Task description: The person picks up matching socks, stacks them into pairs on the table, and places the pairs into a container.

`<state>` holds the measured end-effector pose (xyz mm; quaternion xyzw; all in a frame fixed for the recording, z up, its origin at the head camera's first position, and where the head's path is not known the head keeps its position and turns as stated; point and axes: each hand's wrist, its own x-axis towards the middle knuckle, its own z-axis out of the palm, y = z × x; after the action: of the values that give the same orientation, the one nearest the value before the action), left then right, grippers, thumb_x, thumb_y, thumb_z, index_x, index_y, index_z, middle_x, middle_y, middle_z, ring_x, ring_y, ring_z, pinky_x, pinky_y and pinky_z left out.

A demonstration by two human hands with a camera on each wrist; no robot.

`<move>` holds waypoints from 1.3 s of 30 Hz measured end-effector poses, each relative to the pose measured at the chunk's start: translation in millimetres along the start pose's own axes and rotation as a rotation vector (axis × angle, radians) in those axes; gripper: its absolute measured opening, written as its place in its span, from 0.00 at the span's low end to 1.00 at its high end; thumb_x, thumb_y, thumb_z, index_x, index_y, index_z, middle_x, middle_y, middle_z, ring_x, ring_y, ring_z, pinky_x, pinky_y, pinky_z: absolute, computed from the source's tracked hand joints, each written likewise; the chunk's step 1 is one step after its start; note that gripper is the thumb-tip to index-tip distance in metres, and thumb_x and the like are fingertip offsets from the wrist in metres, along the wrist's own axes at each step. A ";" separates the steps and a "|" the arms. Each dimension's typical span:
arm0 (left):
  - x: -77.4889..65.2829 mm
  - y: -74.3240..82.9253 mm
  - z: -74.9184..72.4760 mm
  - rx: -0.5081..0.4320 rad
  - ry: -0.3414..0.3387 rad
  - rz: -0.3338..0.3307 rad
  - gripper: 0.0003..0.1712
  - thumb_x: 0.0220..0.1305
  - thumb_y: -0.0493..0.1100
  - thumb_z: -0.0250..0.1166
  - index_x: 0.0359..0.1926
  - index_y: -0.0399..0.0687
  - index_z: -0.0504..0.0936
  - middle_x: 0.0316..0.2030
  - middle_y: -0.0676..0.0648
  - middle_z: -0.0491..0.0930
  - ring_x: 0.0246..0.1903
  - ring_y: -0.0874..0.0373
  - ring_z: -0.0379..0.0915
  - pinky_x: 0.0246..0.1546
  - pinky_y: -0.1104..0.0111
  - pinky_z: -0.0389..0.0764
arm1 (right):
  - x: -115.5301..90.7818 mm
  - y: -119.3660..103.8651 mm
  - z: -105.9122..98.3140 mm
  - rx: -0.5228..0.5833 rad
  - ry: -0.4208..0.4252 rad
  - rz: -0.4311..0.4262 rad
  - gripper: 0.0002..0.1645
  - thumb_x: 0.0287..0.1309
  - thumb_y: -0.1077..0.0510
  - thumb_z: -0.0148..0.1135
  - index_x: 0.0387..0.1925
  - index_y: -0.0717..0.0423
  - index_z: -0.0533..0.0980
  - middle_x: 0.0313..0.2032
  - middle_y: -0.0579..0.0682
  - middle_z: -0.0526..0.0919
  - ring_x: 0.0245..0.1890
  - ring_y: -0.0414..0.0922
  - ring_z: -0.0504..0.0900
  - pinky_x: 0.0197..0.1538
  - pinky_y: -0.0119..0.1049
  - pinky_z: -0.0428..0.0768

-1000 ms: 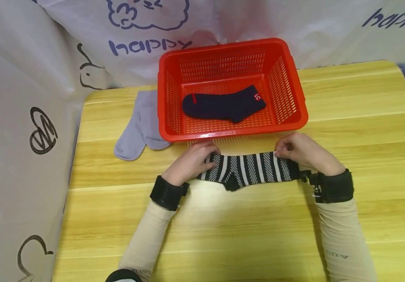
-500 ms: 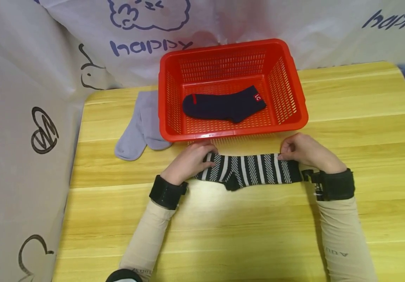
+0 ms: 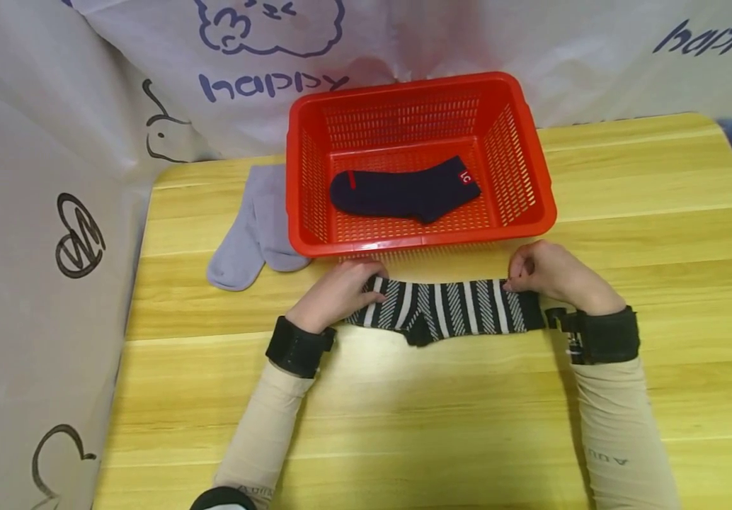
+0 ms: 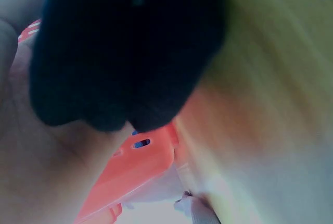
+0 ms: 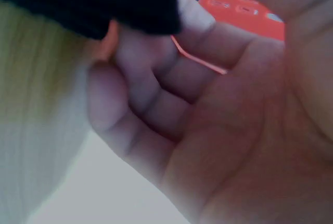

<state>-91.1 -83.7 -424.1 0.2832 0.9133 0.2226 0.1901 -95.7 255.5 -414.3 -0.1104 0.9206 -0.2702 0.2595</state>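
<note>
A black sock with white and grey stripes (image 3: pixel 461 308) lies lengthwise in front of the red basket, heel towards the person. My left hand (image 3: pixel 339 292) grips its toe end, thumb on top; the fingers partly hide the toe. Seen from the left wrist, the dark toe (image 4: pixel 125 62) fills the space beside the palm. At the other end, my right hand (image 3: pixel 556 276) pinches the sock's upper edge near the cuff between thumb and finger. The right wrist view shows the black cuff (image 5: pixel 93 0) above the curled fingers (image 5: pixel 106 96).
A red plastic basket (image 3: pixel 423 241) stands just beyond the hands. Inside it lies a navy sock (image 3: pixel 398 191) with red marks. Grey socks (image 3: pixel 238 248) lie left of the basket, partly hidden by it. A printed white cloth (image 3: pixel 436 35) hangs behind the wooden table (image 3: pixel 442 425).
My left hand has shifted slightly left with the toe end, and my right hand slightly right along the sock's upper edge. The striped sock lies a little straighter.
</note>
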 end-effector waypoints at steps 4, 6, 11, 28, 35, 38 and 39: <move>-0.9 0.1 -1.2 -0.006 -0.010 -0.002 0.18 0.60 0.43 0.70 0.51 0.44 0.82 0.49 0.46 0.84 0.50 0.53 0.80 0.55 0.61 0.78 | 1.4 -9.3 3.4 -0.038 0.033 -0.017 0.12 0.48 0.61 0.74 0.30 0.60 0.78 0.26 0.50 0.78 0.29 0.45 0.74 0.36 0.36 0.70; -1.2 0.0 -1.5 -0.007 -0.011 -0.003 0.18 0.61 0.43 0.69 0.51 0.44 0.82 0.49 0.46 0.84 0.50 0.53 0.80 0.55 0.61 0.78 | 2.7 -15.9 7.0 -0.057 0.041 -0.043 0.13 0.47 0.61 0.75 0.32 0.60 0.79 0.28 0.52 0.80 0.31 0.46 0.75 0.38 0.38 0.72; -1.4 -0.9 -1.5 0.007 -0.007 -0.008 0.16 0.64 0.43 0.67 0.51 0.44 0.82 0.49 0.46 0.84 0.51 0.52 0.80 0.55 0.61 0.78 | 6.4 -31.3 18.6 -0.075 0.048 -0.112 0.15 0.45 0.61 0.77 0.35 0.61 0.80 0.31 0.53 0.82 0.33 0.46 0.78 0.42 0.42 0.76; -5.9 -10.8 -4.6 0.018 0.065 -0.008 0.09 0.63 0.41 0.67 0.44 0.44 0.82 0.42 0.46 0.83 0.44 0.52 0.80 0.51 0.61 0.78 | 15.6 -40.9 35.7 -0.081 0.050 -0.189 0.08 0.47 0.62 0.74 0.29 0.57 0.81 0.26 0.48 0.80 0.30 0.43 0.73 0.37 0.36 0.70; -7.2 -14.1 -5.9 0.019 0.074 -0.011 0.09 0.63 0.42 0.67 0.43 0.44 0.83 0.42 0.46 0.84 0.44 0.52 0.81 0.51 0.60 0.78 | 13.4 -40.2 34.0 -0.069 0.056 -0.211 0.05 0.51 0.64 0.71 0.29 0.57 0.81 0.27 0.48 0.81 0.31 0.43 0.75 0.38 0.37 0.73; -6.8 -14.2 -6.2 0.021 0.078 -0.011 0.09 0.63 0.42 0.67 0.43 0.44 0.83 0.41 0.46 0.84 0.44 0.52 0.80 0.51 0.60 0.78 | 12.5 -40.2 33.1 -0.067 0.055 -0.204 0.04 0.51 0.65 0.70 0.30 0.57 0.81 0.28 0.49 0.82 0.31 0.44 0.76 0.39 0.38 0.73; -6.5 -14.0 -6.3 0.021 0.078 -0.013 0.09 0.63 0.42 0.68 0.43 0.44 0.83 0.41 0.46 0.84 0.43 0.52 0.80 0.51 0.61 0.78 | 12.5 -40.5 33.0 -0.068 0.056 -0.200 0.04 0.51 0.65 0.70 0.31 0.58 0.81 0.28 0.49 0.82 0.31 0.44 0.76 0.39 0.38 0.74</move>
<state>-95.1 -99.9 -424.6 0.2703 0.9241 0.2229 0.1527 -86.0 203.1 -420.8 -0.2031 0.9204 -0.2664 0.2017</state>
